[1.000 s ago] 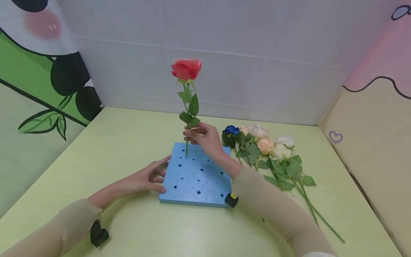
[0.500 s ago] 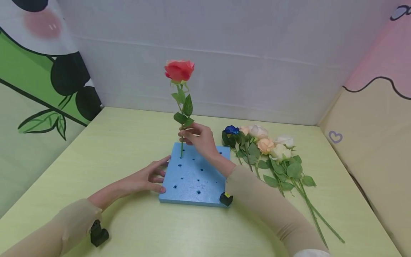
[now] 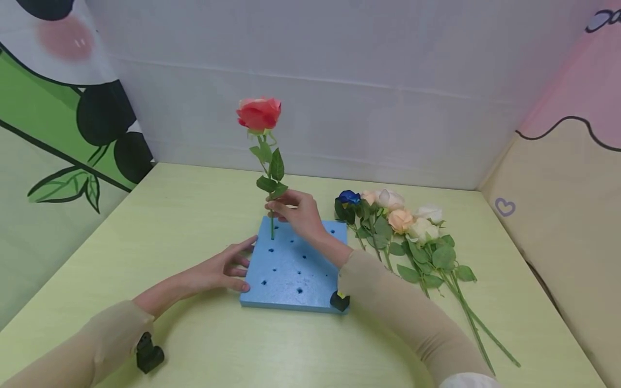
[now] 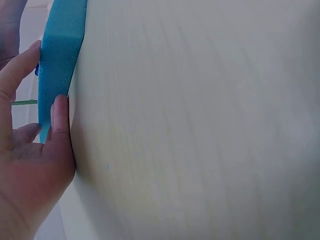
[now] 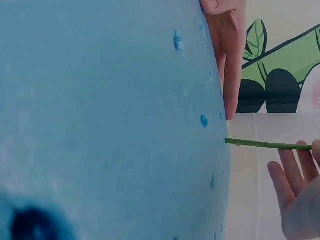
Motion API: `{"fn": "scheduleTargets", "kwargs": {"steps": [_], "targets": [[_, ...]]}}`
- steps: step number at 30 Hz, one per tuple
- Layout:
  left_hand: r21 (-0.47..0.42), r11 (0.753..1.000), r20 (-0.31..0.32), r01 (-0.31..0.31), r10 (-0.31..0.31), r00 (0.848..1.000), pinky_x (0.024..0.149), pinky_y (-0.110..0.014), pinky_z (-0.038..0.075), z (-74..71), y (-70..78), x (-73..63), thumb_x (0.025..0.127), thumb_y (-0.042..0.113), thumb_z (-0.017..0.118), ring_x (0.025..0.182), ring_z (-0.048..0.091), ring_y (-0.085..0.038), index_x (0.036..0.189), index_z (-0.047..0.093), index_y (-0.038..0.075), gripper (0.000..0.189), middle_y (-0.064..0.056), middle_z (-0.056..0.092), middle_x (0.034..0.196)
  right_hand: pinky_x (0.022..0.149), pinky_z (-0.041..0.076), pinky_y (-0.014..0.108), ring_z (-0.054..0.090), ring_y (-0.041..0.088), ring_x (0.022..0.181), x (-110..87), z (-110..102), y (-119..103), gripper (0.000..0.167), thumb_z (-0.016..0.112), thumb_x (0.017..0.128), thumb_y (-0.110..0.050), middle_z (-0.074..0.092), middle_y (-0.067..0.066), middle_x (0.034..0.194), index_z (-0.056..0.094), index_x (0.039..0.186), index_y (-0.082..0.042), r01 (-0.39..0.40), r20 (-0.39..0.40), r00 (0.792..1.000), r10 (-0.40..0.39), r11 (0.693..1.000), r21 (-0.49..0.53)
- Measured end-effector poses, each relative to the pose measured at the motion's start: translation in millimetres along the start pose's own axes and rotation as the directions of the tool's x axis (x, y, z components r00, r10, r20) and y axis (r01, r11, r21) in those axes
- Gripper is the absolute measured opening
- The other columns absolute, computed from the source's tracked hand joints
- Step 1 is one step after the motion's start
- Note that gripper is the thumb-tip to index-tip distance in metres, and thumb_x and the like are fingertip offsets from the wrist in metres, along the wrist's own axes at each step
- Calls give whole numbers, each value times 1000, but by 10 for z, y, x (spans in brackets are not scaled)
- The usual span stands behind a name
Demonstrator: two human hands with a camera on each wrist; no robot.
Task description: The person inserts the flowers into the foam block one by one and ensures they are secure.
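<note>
A red rose [image 3: 259, 114] with green leaves stands nearly upright in the head view. My right hand [image 3: 301, 215] pinches its stem low down, under the leaves. The lower tip of the green stem [image 5: 260, 144] meets the surface of a blue foam board [image 3: 286, 280] near its back left; whether it sits inside a hole I cannot tell. Several small dark holes dot the board. Against the board's left edge rests my left hand [image 3: 213, 272], its fingers spread along the side and not curled round it, as the left wrist view also shows.
Several loose roses lie right of the board: a blue one [image 3: 349, 197], a peach one [image 3: 400, 220] and pale ones, their stems [image 3: 468, 307] pointing toward the front. A white wall panel [image 3: 310, 129] stands behind the pale yellow table [image 3: 204, 345].
My right hand has carried the red rose left and slightly down, bringing its stem tip to the back left of the board. The left hand has stayed in place.
</note>
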State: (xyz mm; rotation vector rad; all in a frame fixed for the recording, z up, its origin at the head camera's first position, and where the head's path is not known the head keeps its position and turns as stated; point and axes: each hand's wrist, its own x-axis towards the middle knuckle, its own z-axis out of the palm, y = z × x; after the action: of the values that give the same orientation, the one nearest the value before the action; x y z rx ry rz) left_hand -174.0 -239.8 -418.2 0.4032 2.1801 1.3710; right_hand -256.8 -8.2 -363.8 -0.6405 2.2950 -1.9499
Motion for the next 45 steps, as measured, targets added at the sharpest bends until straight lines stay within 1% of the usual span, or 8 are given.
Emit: {"fn": "scheduleTargets", "kwargs": {"steps": [5, 12, 17, 20, 26, 30, 38, 45], "targets": [[-4, 1000, 0, 2, -2, 1000, 105, -45, 48, -7, -1, 0, 86, 26, 77, 133, 49, -37, 160, 5, 29, 103, -17, 22, 158, 79, 59, 35, 75, 18, 90, 0, -5, 2, 20, 64, 96, -18, 75, 12, 108, 71, 113, -10, -16, 24, 1000, 16, 1000, -11], [-13, 1000, -3, 2, -2, 1000, 104, -45, 48, -10, 16, -6, 86, 25, 77, 133, 50, -37, 160, 6, 29, 103, -17, 22, 157, 85, 58, 46, 73, 20, 93, 12, -15, 14, 23, 63, 96, -11, 73, 14, 111, 69, 118, -8, -21, 73, 997, 20, 1000, 6], [-10, 1000, -5, 3, -3, 1000, 105, -45, 48, -6, 0, -8, 86, 25, 77, 133, 49, -37, 160, 6, 30, 103, -17, 21, 158, 85, 58, 44, 73, 21, 94, 8, -19, 20, 23, 63, 95, -10, 72, 15, 112, 70, 117, -7, -27, 84, 996, 28, 1000, -3], [-10, 1000, -4, 2, -2, 1000, 105, -45, 47, -6, -3, -12, 86, 25, 77, 133, 49, -37, 160, 5, 30, 103, -17, 21, 158, 85, 58, 43, 73, 20, 95, 14, -25, 18, 21, 63, 96, -12, 73, 14, 111, 70, 116, -8, -22, 106, 994, 26, 999, -36], [-23, 1000, 4, -2, 2, 1000, 105, -43, 48, -6, 13, -12, 86, 25, 77, 134, 49, -38, 160, 4, 28, 104, -17, 19, 160, 86, 58, 43, 71, 18, 97, 18, -53, -4, 19, 61, 98, -16, 74, 11, 109, 68, 115, -10, -10, 202, 979, 40, 989, -149], [-24, 1000, 6, -4, 4, 1000, 105, -44, 48, -8, 16, -11, 86, 25, 77, 135, 48, -38, 160, 4, 27, 104, -17, 18, 161, 85, 58, 43, 71, 20, 98, 19, -70, -11, 19, 59, 99, -16, 74, 11, 111, 67, 115, -9, -3, 248, 968, 46, 985, -173], [-22, 1000, 6, 2, -2, 1000, 104, -43, 48, -4, 17, -17, 87, 24, 77, 134, 49, -38, 160, 4, 26, 103, -18, 23, 156, 81, 59, 38, 71, 18, 97, 30, -99, 25, 18, 59, 100, -16, 75, 10, 109, 67, 114, -8, 24, 292, 955, 41, 976, -218], [-19, 1000, 9, 3, -3, 1000, 102, -41, 50, -2, 13, -33, 88, 24, 75, 132, 49, -38, 161, 5, 24, 101, -20, 27, 152, 81, 59, 38, 73, 21, 95, 26, -117, 25, 16, 60, 98, -12, 75, 11, 109, 67, 113, -9, 12, 305, 951, 56, 976, -218]]}}
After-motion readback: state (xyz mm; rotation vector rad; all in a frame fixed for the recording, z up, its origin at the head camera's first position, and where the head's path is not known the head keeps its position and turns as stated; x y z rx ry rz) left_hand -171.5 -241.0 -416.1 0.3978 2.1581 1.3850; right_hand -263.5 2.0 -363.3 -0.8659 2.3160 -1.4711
